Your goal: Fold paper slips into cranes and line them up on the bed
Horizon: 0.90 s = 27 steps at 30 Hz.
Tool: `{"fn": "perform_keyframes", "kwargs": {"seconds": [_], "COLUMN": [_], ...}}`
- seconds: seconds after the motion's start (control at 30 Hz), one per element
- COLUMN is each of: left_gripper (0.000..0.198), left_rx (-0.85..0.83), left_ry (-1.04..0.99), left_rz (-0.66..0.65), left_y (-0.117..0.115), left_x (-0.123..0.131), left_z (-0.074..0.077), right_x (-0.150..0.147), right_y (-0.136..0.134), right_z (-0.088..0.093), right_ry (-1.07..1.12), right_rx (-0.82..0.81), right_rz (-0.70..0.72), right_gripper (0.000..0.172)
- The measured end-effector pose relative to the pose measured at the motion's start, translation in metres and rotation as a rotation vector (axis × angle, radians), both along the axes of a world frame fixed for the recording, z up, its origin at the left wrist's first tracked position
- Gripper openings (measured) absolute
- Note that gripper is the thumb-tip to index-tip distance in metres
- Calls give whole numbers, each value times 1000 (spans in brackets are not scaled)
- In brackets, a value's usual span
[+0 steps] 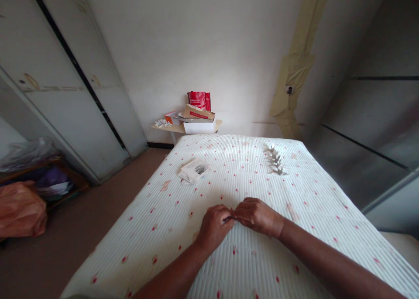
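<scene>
Over the middle of the bed, my left hand (214, 227) and my right hand (257, 214) meet with their fingertips pinched together. Between them is a small greyish folded piece of paper (226, 220), mostly hidden by the fingers. Beyond my left hand lies a loose stack of cut newspaper sheets (195, 170) with print and a picture. Farther off on the right, several small folded paper figures (275, 160) with pointed tips stand in a row.
The bed (262, 264) has a white ribbed cover with red dots. Behind it, a small table (176, 128) carries a white box (199, 127), cardboard and a red bag (199, 100). Wardrobes flank both sides. An orange bag (21, 209) sits at the left.
</scene>
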<state>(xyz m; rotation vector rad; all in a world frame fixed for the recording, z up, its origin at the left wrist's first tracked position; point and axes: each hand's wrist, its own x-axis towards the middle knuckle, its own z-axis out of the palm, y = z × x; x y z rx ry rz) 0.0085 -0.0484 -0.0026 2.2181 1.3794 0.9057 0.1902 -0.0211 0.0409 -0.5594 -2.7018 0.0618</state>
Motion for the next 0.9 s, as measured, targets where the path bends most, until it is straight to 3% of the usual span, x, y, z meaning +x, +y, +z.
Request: {"fn": "perform_keyframes", "kwargs": {"seconds": [0.9], "left_gripper": [13], "left_rx": [-14], "left_ry": [-27], "left_rz": [2], "left_y": [0], "left_x": [1], "left_z": [4], "right_x": [-4], "right_y": [-5], "right_z": [-9], "right_ry": [73], "right_rx": [16], "right_rz": [-84], "right_gripper": [24]}}
